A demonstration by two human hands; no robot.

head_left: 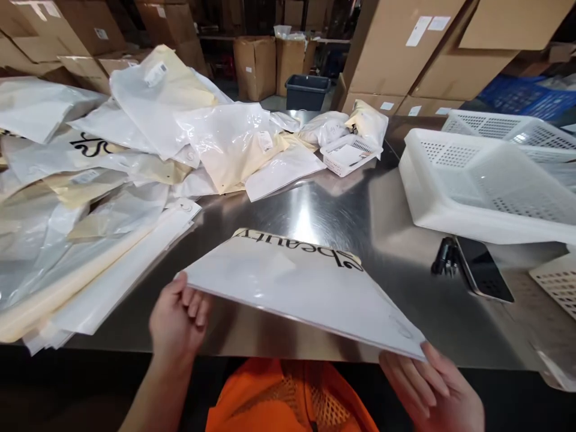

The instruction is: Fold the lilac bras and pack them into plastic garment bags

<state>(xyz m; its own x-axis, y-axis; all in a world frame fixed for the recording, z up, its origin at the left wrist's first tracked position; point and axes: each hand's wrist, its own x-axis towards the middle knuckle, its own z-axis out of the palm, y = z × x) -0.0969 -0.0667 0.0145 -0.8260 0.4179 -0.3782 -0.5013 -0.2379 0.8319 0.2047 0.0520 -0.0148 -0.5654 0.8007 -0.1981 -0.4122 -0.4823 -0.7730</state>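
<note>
Bag (270, 282), white, lettered: was held between left hand (180, 315), which pinched one corner, and right hand (436, 384), which pinched another. Near edge stood above tabletop (360, 216); even tension likely served best. Beyond left hand: lay piled bags (144, 114).

At six o'clock, the held bag (288, 291) reads "beauty"; toward ten o'clock, black print (92, 146) on another bag (40, 159) shows only partly; one-o'clock carton (387, 60) labels (419, 31) are illegible.
</note>
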